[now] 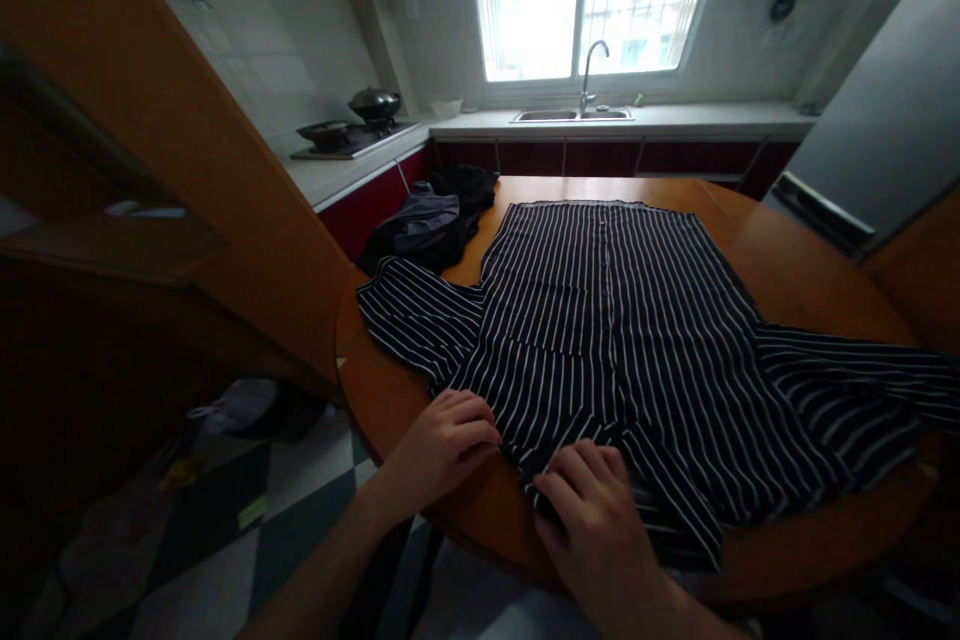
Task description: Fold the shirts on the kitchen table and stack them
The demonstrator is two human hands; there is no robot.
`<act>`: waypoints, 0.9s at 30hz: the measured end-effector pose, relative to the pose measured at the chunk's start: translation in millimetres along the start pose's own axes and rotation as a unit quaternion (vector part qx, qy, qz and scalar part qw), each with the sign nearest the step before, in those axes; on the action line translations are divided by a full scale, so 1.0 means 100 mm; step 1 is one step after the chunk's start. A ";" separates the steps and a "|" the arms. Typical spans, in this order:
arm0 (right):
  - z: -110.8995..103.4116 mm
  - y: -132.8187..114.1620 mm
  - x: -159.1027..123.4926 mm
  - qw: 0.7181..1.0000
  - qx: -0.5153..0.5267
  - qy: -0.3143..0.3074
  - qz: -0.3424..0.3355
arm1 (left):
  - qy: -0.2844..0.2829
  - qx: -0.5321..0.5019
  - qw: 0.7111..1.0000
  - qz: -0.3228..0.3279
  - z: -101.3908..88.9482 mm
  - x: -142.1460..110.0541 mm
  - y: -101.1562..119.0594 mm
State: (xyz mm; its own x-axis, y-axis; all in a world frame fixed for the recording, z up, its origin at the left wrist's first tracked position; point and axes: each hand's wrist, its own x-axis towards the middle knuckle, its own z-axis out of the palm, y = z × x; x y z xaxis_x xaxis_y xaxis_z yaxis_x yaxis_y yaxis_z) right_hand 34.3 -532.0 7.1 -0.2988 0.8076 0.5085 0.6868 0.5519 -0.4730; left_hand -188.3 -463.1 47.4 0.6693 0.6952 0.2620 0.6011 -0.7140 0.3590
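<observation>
The round wooden worktop point(795, 260) stretches out before me, and across it lies the black-and-white striped shirt point(615, 320), its hem at the far side and its collar end nearest me. Its sleeves spread out left and right. Dark clothes point(431, 220) lie crumpled at the far left. My right hand point(596, 500) has its fingers closed on the bunched collar area; my left hand point(450, 435) pinches the shirt's near edge, just beside it.
</observation>
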 end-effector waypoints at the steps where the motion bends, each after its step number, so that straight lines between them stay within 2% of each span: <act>1: -0.01 0.00 -0.01 1.000 0.016 0.010 -0.002 | -0.001 0.007 1.000 0.001 0.00 0.00 0.01; 5: -0.07 -0.01 -0.02 0.998 0.045 0.046 -0.019 | 0.006 -0.002 1.000 0.011 0.04 0.01 0.07; 9: -0.09 -0.01 -0.02 0.997 0.057 0.050 -0.021 | -0.004 -0.041 0.997 0.071 0.12 0.01 0.11; 12: -0.07 0.02 -0.04 0.997 0.068 0.020 -0.017 | -0.022 -0.064 0.994 0.083 0.10 -0.01 0.11; 16: -0.07 0.04 -0.04 0.994 0.086 -0.053 -0.029 | -0.070 -0.103 0.988 0.088 -0.03 -0.04 0.06; 17: -0.07 0.04 -0.04 0.993 0.088 -0.071 -0.033 | -0.063 -0.111 0.989 0.077 -0.05 -0.05 0.05; 19: -0.09 0.04 -0.04 0.991 0.085 -0.098 -0.036 | -0.004 -0.115 0.993 0.033 -0.05 -0.04 0.04; 21: -0.09 0.03 -0.05 0.990 0.079 -0.110 -0.037 | 0.060 -0.102 0.993 -0.012 0.01 0.01 0.05; 22: -0.09 0.03 -0.05 0.990 0.075 -0.112 -0.039 | 0.071 -0.090 0.993 -0.025 0.05 0.04 0.07; 24: -0.08 0.03 -0.08 0.991 0.068 -0.109 -0.043 | 0.039 -0.057 0.997 -0.027 0.14 0.09 0.13; 27: -0.10 0.02 -0.12 0.989 0.061 -0.118 -0.059 | -0.056 0.007 0.998 -0.009 0.22 0.15 0.19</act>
State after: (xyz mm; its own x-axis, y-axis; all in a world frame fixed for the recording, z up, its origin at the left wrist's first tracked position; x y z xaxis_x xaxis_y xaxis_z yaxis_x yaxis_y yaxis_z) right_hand 46.0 -542.6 7.9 -0.5280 0.7545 0.3897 0.5569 0.6541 -0.5119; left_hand -157.4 -468.2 38.9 0.7030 0.6944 0.1535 0.6186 -0.7036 0.3498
